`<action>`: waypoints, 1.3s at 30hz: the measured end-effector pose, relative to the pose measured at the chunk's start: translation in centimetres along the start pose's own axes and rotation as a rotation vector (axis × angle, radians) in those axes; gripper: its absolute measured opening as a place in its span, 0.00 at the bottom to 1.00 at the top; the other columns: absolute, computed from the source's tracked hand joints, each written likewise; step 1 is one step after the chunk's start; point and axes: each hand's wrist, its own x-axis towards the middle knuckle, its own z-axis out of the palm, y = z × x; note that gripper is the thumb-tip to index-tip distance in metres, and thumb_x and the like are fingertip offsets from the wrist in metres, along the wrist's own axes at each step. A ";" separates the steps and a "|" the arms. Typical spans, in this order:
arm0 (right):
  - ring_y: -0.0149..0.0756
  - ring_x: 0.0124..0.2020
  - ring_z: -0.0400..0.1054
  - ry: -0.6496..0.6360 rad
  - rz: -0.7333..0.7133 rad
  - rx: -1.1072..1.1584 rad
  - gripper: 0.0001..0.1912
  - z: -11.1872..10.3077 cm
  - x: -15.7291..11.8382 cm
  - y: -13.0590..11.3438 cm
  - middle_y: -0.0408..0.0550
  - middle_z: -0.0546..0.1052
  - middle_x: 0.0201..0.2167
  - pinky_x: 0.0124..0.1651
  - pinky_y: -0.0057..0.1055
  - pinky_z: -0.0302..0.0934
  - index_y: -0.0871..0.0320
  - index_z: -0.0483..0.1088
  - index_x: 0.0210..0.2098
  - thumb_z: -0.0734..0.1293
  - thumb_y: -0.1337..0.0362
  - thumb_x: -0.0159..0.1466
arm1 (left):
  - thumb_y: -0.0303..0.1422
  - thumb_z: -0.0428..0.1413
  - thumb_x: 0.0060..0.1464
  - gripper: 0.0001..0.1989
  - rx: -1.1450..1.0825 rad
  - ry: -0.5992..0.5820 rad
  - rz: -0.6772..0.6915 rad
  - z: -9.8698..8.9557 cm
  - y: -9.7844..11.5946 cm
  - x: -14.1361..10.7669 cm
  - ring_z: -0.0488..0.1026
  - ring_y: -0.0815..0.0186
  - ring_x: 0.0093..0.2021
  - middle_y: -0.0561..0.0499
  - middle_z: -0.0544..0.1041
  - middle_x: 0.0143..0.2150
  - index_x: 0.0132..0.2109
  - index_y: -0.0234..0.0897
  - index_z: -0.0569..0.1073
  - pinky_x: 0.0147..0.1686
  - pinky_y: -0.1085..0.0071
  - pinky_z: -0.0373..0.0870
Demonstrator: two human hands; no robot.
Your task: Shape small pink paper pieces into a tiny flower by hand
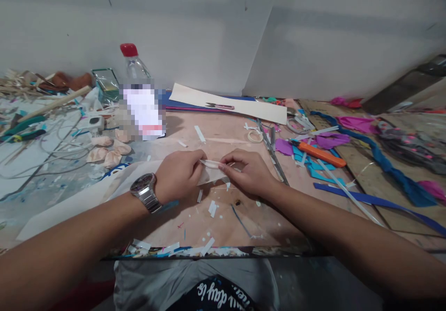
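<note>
Two forearms (87, 236), two hands (178, 174), one strip (210, 175)

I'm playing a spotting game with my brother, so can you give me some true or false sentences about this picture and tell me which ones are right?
1. The left hand and the right hand both hold a pale strip. True.
2. The watch is on the right wrist. False: it is on the left wrist.
3. The bottle has a red cap. True.
4. The small snips lie under the long cream card. False: they lie on top of it.
5. The orange tool is nearer the right hand than the left. True.
6. The pliers have pink handles. False: their handles are green.
</note>
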 end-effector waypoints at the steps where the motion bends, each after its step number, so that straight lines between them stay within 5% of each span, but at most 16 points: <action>1: 0.37 0.35 0.76 0.000 -0.001 0.000 0.07 0.0 0.0 0.0 0.46 0.84 0.34 0.43 0.34 0.67 0.55 0.81 0.37 0.71 0.61 0.66 | 0.33 0.46 0.64 0.14 0.006 -0.002 -0.007 0.0 0.0 0.0 0.73 0.58 0.34 0.48 0.80 0.34 0.43 0.39 0.77 0.34 0.64 0.57; 22: 0.37 0.36 0.76 0.015 0.001 -0.010 0.06 0.0 0.0 0.0 0.46 0.83 0.34 0.42 0.34 0.66 0.55 0.81 0.36 0.71 0.62 0.66 | 0.29 0.45 0.62 0.15 -0.019 -0.020 -0.055 -0.4 -0.3 0.2 0.73 0.58 0.34 0.48 0.80 0.34 0.42 0.39 0.77 0.33 0.65 0.58; 30: 0.38 0.36 0.76 -0.004 -0.074 -0.031 0.07 0.2 -0.2 -0.3 0.47 0.83 0.33 0.42 0.34 0.67 0.54 0.80 0.36 0.71 0.59 0.68 | 0.44 0.55 0.65 0.16 -0.094 -0.046 0.125 0.2 0.1 -0.1 0.77 0.59 0.36 0.47 0.84 0.36 0.44 0.38 0.81 0.39 0.64 0.64; 39: 0.37 0.38 0.76 -0.030 -0.147 -0.005 0.08 -0.1 -0.2 -0.4 0.48 0.83 0.35 0.44 0.35 0.68 0.54 0.80 0.39 0.71 0.57 0.69 | 0.43 0.52 0.69 0.18 -0.120 -0.059 0.110 0.1 -0.1 0.1 0.76 0.63 0.33 0.48 0.84 0.32 0.41 0.41 0.85 0.38 0.66 0.64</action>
